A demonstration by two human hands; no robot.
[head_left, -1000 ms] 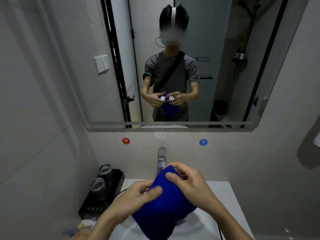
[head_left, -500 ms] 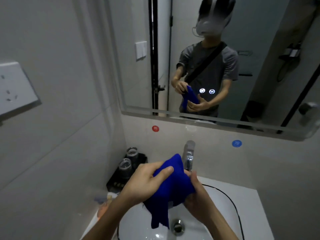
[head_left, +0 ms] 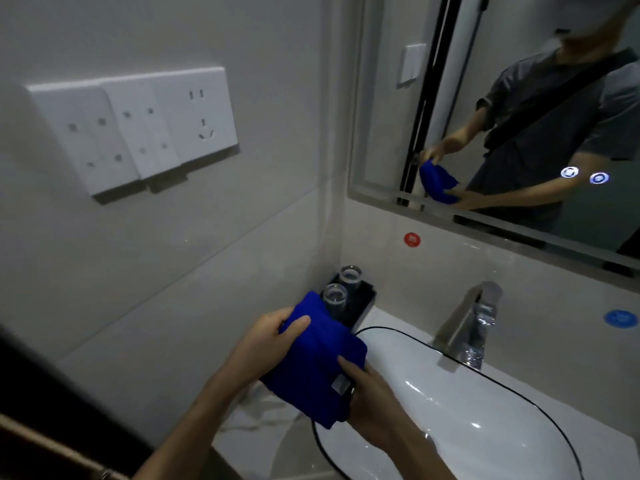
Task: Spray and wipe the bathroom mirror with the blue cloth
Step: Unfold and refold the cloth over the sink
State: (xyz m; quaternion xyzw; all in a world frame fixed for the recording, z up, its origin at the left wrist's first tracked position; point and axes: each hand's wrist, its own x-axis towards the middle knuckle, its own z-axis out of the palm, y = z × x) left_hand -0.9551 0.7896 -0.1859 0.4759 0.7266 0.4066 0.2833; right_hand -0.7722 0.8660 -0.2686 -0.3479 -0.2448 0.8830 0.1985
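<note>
Blue cloth (head_left: 313,362), one folded pad at lower centre of the frame over the sink (head_left: 467,420) rim, is clamped at opposite edges by our left hand (head_left: 268,344) and right hand (head_left: 372,396). We judge it soft, light and limp, best gripped by its folded edges. We count two glasses (head_left: 343,289) on the desk, one tap (head_left: 472,323), one mirror (head_left: 502,116).

A deep, plain blue is seen on the cloth (head_left: 313,362), with a small pale grey label (head_left: 340,383) at its lower edge. Right of the cloth, the sink (head_left: 485,427) is glossy white, edged by a thin black line. The tap (head_left: 467,323) is brushed silver. Behind the cloth, a black tray (head_left: 360,306) is seen. On the pale grey wall above the sink, a red dot (head_left: 412,239) and a blue dot (head_left: 621,318) are shown. The sockets (head_left: 138,126) are white.
</note>
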